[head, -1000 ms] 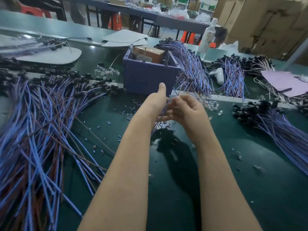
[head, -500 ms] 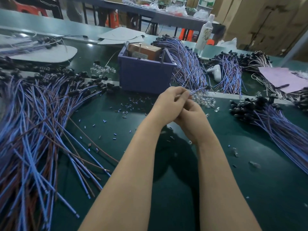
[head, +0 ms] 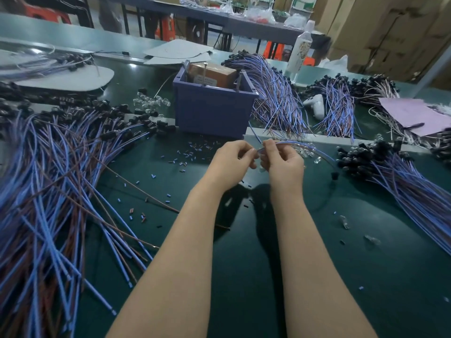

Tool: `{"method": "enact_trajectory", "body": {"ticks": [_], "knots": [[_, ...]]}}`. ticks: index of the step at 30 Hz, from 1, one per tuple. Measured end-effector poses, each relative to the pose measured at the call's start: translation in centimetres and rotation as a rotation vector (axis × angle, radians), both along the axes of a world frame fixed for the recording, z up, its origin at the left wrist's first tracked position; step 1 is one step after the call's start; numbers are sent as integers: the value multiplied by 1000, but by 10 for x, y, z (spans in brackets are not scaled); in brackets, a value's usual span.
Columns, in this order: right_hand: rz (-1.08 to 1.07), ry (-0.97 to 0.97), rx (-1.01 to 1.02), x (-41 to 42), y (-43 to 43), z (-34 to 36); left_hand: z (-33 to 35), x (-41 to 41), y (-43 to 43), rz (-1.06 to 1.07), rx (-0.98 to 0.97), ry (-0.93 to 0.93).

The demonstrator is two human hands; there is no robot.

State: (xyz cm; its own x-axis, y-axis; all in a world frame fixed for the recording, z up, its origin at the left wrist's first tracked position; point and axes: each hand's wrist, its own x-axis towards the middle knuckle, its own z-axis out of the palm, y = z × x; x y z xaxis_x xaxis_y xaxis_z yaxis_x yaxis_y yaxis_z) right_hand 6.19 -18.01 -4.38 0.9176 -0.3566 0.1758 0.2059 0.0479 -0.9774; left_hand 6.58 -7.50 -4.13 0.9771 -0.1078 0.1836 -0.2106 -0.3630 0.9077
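My left hand (head: pixel 231 162) and my right hand (head: pixel 284 164) meet over the dark green table (head: pixel 244 264), fingers curled. Between them they pinch a thin blue wire (head: pixel 310 147) that arcs off to the right and ends in a small black cap (head: pixel 334 175) hanging near the table. What the left fingertips hold at the wire's near end is too small to make out. A second strand of the wire rises from the right hand toward the purple bin.
A large pile of blue and brown wires (head: pixel 48 203) covers the left side. More capped wire bundles (head: pixel 410 184) lie at right and behind the purple bin (head: pixel 212 113). Clear LED pieces (head: pixel 151 102), cut sleeve bits (head: pixel 188 157) and a white bottle (head: pixel 299 50) are around.
The hands came apart a little: the left hand slid off the right hand to its left. The wire now bows out to the right with its black cap hanging.
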Motion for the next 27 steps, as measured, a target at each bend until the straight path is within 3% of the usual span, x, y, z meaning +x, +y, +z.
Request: {"method": "enact_trajectory", "body": {"ticks": [2,7,14,18,23,27], "knots": [[-66,-31,23,2,-3,-1,-1,1,6,18,9,15],[-279,-59,394,6,-21,-1,-6,3,21,130,142,45],[-382,-81,506,8,-28,-2,-5,4,27,288,86,88],[-298,-54,585,7,-28,-1,-4,4,27,305,41,92],[67,73,314,3,-4,-3,-1,4,13,181,-65,22],[128,62,121,0,4,-3,-5,6,12,163,-115,10]]}}
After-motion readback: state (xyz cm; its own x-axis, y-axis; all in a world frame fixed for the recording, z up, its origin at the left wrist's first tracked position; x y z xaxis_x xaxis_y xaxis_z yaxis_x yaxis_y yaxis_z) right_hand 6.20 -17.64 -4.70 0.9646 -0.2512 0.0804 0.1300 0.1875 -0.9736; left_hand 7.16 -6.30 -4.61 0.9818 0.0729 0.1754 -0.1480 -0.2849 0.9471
